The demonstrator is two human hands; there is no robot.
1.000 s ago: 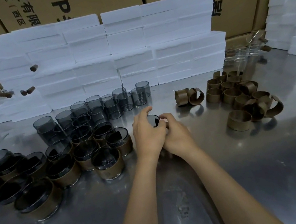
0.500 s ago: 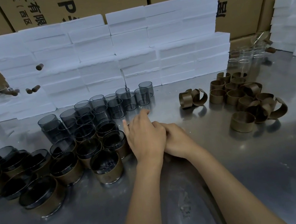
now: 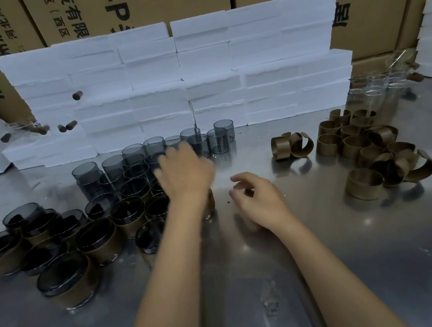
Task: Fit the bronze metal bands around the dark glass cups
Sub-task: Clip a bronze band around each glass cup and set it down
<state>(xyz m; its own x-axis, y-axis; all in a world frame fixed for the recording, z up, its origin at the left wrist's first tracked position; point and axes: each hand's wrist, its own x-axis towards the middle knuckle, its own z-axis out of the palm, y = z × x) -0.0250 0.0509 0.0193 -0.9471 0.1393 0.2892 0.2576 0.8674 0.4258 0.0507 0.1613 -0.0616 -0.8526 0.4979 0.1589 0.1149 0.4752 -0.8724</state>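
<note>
Several bare dark glass cups (image 3: 135, 159) stand in a cluster at the back of the steel table (image 3: 337, 257). Several cups wearing bronze bands (image 3: 71, 285) are grouped at the left front. Loose bronze bands (image 3: 365, 183) lie in a heap at the right. My left hand (image 3: 185, 172) is blurred, stretched out over the bare cups with fingers extended and nothing in it. A banded cup (image 3: 210, 204) peeks out beside its wrist. My right hand (image 3: 257, 199) hovers over the table's middle with fingers loosely curled, holding nothing.
White foam blocks (image 3: 195, 76) are stacked in a wall behind the cups, with cardboard boxes (image 3: 127, 5) behind them. Clear glasses (image 3: 375, 87) stand at the back right. More foam stacks flank both sides.
My hands have parted from the cup they held together. The left hand has moved forward over the bare cups, and the right hand has opened and drifted right.
</note>
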